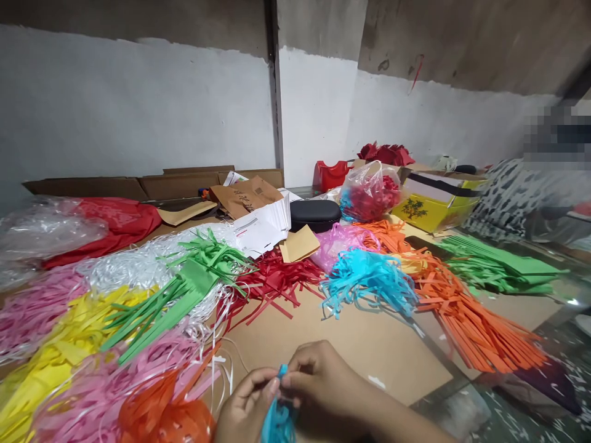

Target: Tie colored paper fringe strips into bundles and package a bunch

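A blue fringed paper tassel point(278, 423) hangs below my hands at the bottom middle of the head view, its rolled top poking up between my fingertips. My left hand point(249, 403) pinches it from the left, thumb against fingers. From the right, my right hand point(318, 372) closes its thumb and fingertips on the same rolled top. The tassel's lower end runs out of the frame. Just left of my left hand lies a pile of orange fringed paper point(166, 412). Under both hands spreads a brown cardboard sheet point(351, 344).
Heaps of pink point(120, 381), yellow point(69, 332) and green fringe point(180, 295) lie left. Blue fringe point(369, 280), orange strips point(471, 314) and green strips point(503, 264) lie right. Behind are a black case point(314, 214) and a yellow box point(436, 203). A person's patterned clothing point(503, 197) shows far right.
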Demonstrator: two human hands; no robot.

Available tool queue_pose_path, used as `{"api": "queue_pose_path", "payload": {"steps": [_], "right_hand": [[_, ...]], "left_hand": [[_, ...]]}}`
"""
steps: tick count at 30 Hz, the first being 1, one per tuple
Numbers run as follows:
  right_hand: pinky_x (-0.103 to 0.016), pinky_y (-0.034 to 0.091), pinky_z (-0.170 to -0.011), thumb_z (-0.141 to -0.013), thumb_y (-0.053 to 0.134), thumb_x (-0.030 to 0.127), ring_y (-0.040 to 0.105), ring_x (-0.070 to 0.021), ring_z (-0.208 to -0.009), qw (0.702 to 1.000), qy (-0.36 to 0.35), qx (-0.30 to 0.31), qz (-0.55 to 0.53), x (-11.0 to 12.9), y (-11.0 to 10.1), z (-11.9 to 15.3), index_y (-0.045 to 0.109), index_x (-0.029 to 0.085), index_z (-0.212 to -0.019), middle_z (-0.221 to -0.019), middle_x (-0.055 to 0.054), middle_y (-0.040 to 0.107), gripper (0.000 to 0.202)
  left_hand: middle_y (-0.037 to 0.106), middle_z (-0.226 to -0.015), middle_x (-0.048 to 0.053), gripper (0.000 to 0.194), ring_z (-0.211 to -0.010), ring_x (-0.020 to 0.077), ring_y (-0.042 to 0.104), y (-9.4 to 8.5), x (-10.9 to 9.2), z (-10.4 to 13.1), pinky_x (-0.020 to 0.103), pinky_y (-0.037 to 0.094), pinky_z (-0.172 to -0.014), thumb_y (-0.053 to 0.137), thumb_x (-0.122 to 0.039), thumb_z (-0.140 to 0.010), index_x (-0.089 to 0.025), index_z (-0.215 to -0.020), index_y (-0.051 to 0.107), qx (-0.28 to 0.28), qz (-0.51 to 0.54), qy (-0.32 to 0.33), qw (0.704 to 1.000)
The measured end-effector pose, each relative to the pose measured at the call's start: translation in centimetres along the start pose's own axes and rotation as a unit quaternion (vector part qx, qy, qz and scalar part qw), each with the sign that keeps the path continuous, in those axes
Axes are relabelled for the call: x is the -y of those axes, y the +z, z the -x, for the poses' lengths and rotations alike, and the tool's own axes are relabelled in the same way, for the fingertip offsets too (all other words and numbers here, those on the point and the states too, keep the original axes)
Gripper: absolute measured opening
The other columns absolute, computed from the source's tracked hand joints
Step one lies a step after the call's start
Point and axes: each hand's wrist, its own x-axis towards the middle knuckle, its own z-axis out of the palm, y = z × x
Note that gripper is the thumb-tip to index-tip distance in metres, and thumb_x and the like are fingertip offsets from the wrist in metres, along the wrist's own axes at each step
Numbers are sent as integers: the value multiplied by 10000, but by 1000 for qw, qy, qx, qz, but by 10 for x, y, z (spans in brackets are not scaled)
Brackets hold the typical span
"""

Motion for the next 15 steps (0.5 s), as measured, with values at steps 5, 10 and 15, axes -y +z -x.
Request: {"api": "queue_pose_path", "payload": {"steps": [5, 10, 15], "right_hand": [[-270, 508, -624, -499, 931, 386, 662, -154, -607, 990, 57, -3, -126, -10, -2, -5, 544, 160, -929, -700, 10, 685, 620], [-277, 521, -655, -491, 953, 331, 672, -146, -619, 983, 48, 15, -176, -11, -6, -5, 534, 161, -1006, -723, 6, 698, 686], [-304, 515, -665, -568, 900, 481, 686, -179, -637, 983, 45, -23, -174, -11, -5, -1, 589, 124, -791, -656, -47, 695, 523]], "left_hand": [[762, -879, 93, 374, -836, 259, 707, -12, -4, -4, 284, 570, -786, 786, -568, -665, -220, -802, 778, 12, -181, 114, 977], [760, -854, 87, 399, -816, 253, 705, -1, -7, 3, 276, 564, -753, 811, -578, -635, -213, -788, 761, -4, -128, 87, 988], [716, -675, 35, 480, -674, 210, 699, 10, -3, 0, 262, 532, -619, 915, -491, -518, -185, -806, 684, 17, 101, -57, 993]]}}
